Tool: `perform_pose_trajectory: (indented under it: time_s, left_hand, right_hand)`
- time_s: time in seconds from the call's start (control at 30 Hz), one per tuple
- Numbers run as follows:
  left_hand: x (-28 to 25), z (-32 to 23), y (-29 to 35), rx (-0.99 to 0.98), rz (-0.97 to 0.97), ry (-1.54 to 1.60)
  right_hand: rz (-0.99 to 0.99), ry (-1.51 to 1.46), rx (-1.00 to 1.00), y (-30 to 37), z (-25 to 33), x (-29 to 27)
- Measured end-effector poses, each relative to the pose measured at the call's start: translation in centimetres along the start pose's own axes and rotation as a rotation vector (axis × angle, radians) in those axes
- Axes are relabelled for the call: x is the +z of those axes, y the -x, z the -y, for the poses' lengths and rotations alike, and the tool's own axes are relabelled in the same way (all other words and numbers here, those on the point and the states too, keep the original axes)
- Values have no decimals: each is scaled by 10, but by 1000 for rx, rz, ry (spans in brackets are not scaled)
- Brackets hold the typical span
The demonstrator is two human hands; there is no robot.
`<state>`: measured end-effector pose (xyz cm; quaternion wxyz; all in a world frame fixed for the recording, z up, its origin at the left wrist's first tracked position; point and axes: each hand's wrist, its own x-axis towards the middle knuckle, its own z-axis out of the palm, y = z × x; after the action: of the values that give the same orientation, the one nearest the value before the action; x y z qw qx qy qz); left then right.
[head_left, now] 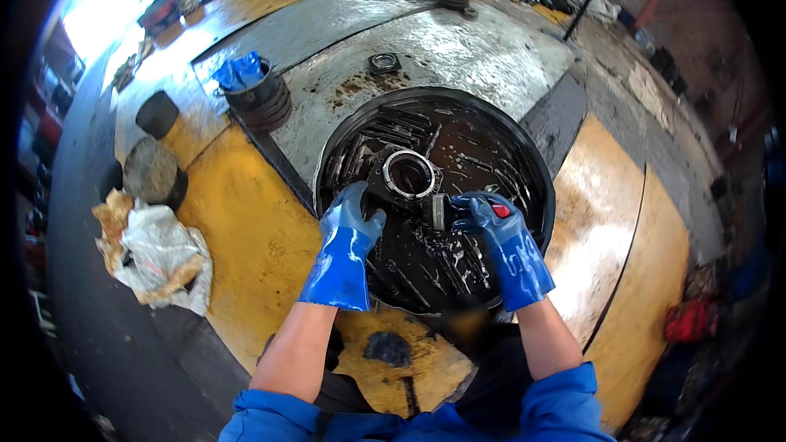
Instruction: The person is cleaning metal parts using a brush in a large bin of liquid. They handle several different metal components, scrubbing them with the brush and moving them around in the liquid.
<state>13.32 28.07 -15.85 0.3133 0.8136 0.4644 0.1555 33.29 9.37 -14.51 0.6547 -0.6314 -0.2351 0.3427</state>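
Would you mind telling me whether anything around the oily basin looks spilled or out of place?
Brown, oily-looking stains mark the grey plate just behind the black basin, and crumpled rags lie heaped at the far left. Both gloved hands, left and right, hold the metal ring part steadily.

I see shiny wet blue rubber gloves on my left hand (348,225) and right hand (495,225). The metal ring part (407,178) looks oily and glossy. The black tub (532,172) is slick, the yellow table (254,237) dull and scuffed.
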Motion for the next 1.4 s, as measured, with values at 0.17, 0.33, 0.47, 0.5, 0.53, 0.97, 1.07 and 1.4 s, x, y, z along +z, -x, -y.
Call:
perform_pose_trajectory:
  time_s: [0.17, 0.33, 0.47, 0.5, 0.53, 0.97, 1.07, 1.4]
  left_hand:
    - [-5, 2, 0, -24, 27, 65]
    - [3, -10, -3, -12, 49, 120]
    - [-2, -13, 2, -29, 59, 129]
    - [-4, -14, 3, -39, 57, 119]
    - [-6, -15, 4, -41, 56, 117]
    - [-26, -6, 9, -96, -49, 233]
    - [-27, -7, 10, -93, -64, 244]
    - [-26, -4, 8, -70, -75, 303]
  right_hand:
    - [76, 190, 134, -50, 26, 48]
    - [95, 329, 374, -134, 35, 50]
    - [-37, 417, 294, -148, 52, 61]
    - [-102, 376, 278, -149, 53, 63]
    - [-100, 373, 279, -147, 52, 65]
    - [-33, 298, 144, -89, 26, 96]
    - [34, 415, 64, -90, 33, 84]
    - [83, 518, 45, -29, 31, 76]
